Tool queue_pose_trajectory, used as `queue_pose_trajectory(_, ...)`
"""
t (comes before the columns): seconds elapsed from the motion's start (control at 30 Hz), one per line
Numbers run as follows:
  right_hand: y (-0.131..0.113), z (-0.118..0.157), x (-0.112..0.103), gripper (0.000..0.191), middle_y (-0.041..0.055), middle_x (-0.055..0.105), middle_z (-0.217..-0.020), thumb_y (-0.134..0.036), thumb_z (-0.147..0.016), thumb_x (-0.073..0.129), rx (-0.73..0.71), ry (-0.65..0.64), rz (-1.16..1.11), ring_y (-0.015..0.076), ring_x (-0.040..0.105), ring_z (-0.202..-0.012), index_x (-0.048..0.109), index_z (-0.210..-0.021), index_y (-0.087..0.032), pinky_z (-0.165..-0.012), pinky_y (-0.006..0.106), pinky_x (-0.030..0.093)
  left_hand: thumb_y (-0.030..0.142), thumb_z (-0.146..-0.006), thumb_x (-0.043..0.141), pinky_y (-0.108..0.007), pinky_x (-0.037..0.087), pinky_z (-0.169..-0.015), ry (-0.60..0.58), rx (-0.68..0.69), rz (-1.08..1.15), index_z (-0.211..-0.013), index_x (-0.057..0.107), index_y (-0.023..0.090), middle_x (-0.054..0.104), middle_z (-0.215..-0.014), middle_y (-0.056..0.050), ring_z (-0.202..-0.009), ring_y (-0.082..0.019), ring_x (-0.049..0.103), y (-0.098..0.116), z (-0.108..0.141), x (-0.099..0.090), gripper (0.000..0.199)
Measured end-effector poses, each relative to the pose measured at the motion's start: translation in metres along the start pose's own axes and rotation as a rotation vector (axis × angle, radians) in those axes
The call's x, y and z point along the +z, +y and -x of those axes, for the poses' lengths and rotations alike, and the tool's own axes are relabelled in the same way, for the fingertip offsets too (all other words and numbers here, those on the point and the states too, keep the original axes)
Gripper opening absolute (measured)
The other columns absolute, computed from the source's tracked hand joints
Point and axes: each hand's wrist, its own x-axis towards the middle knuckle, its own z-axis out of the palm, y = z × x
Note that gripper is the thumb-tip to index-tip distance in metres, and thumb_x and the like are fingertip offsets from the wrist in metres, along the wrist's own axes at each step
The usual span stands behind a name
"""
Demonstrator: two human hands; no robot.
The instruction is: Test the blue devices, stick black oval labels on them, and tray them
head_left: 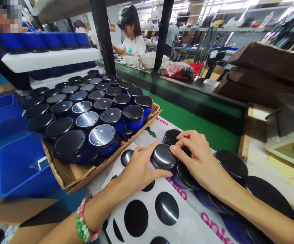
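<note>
A round unit with a glossy black top is between my hands above the bench. My left hand wraps its near left side, thumb in front and fingers behind. The curled fingers and thumb of my right hand press against the right edge of the top; whether anything thin is pinched there is hidden. Below my left hand lies a white sheet of round black stickers. More black-topped round units stand beside and under my right forearm.
To the left, a cardboard tray holds many blue units with black tops. Blue bins are further left. A green conveyor belt runs behind the bench, near a black post. A person sits across it. Brown cartons are stacked at right.
</note>
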Motion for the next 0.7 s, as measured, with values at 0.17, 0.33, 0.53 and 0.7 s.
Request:
queue_pose_trajectory(0.17,-0.0005,0.0016,0.0003,0.022,0.0065,0.051,-0.097,-0.033,-0.089,0.047,-0.031,-0.011,0.047,0.0258,0.044,-0.097,0.049,-0.070,-0.023,-0.087,0.047,0.036,0.037,-0.070,0.079,-0.035,0.045,-0.090,0.004,0.010,-0.006,-0.121,0.051,0.026,0.064,-0.115,0.000,-0.100,-0.023,0.058,0.0008,0.0005,-0.0002,0.059)
queue_pose_trajectory(0.33,-0.0015,0.0033,0.0009,0.021,0.0067,0.050,-0.097,-0.031,-0.091,0.045,-0.061,-0.010,0.099,0.0252,0.044,-0.095,0.047,-0.072,-0.023,-0.085,0.045,0.036,0.037,-0.070,0.079,-0.034,0.044,-0.089,-0.001,0.014,0.001,-0.120,0.051,0.027,0.064,-0.115,0.001,-0.097,-0.022,0.059,0.0017,0.0005,-0.0006,0.058)
queue_pose_trajectory(0.53,-0.0018,0.0036,-0.0003,0.020,0.0062,0.049,-0.093,-0.028,-0.091,0.046,-0.096,-0.015,0.163,0.0239,0.043,-0.091,0.043,-0.072,-0.022,-0.081,0.042,0.038,0.038,-0.071,0.078,-0.035,0.045,-0.088,-0.003,-0.004,-0.003,-0.123,0.050,0.028,0.064,-0.115,0.001,-0.097,-0.022,0.057,0.0015,0.0007,-0.0001,0.060)
queue_pose_trajectory(0.7,-0.0035,0.0051,0.0008,0.015,0.0070,0.051,-0.091,-0.023,-0.092,0.045,-0.256,0.017,0.351,0.0245,0.043,-0.089,0.044,-0.078,-0.020,-0.074,0.040,0.038,0.040,-0.072,0.076,-0.037,0.045,-0.089,-0.025,-0.002,-0.015,-0.123,0.050,0.026,0.063,-0.117,-0.001,-0.099,-0.024,0.057,0.0001,0.0005,0.0002,0.059)
